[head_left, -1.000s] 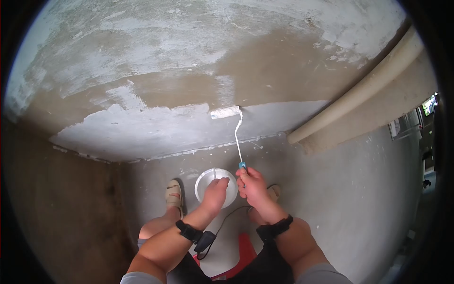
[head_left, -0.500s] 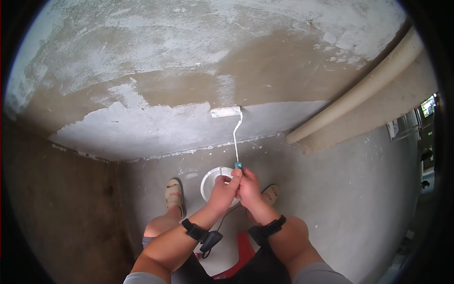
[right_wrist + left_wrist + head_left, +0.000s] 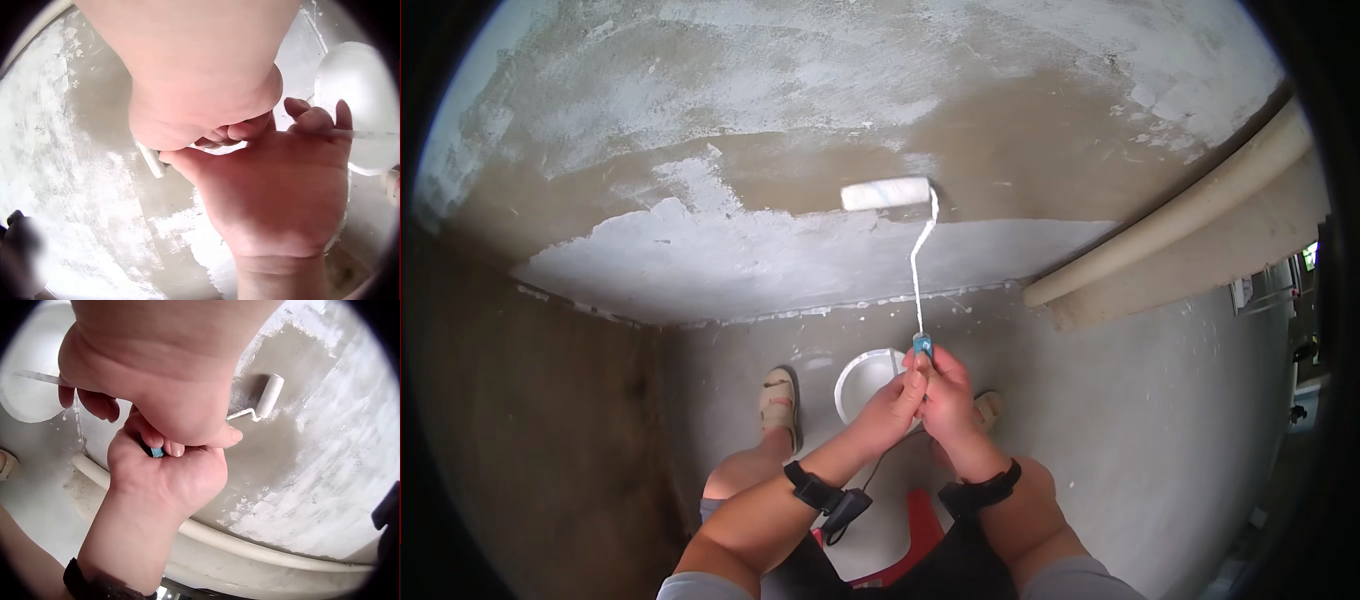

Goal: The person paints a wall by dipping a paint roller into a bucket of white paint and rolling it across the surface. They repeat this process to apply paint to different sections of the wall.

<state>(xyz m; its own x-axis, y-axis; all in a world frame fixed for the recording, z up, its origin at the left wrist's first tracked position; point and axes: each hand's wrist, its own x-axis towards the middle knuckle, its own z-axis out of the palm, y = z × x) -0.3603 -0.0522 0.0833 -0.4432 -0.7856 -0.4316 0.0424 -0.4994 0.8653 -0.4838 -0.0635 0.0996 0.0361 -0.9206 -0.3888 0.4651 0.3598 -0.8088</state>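
Note:
A paint roller (image 3: 886, 193) with a white sleeve is against the wall (image 3: 800, 160), its bent white rod running down to a blue handle (image 3: 922, 343). My right hand (image 3: 950, 398) grips that handle. My left hand (image 3: 892, 408) is against the right one, its thumb along the handle and some other fingers loosely curled off it. The left wrist view shows the right hand's (image 3: 165, 481) palm under the left hand (image 3: 150, 381). In the right wrist view, the left hand (image 3: 275, 194) partly overlaps the right hand (image 3: 200, 81); the handle is hidden there.
A round white bucket (image 3: 852, 388) stands on the floor between the sandalled feet, partly behind my left hand. A beige pipe (image 3: 1170, 220) slants along the right. Below are part of a red seat (image 3: 920, 540) and a black cable.
The left hand has come across from over the bucket to meet the right hand at the handle. The roller has moved up the wall, above the lower white band.

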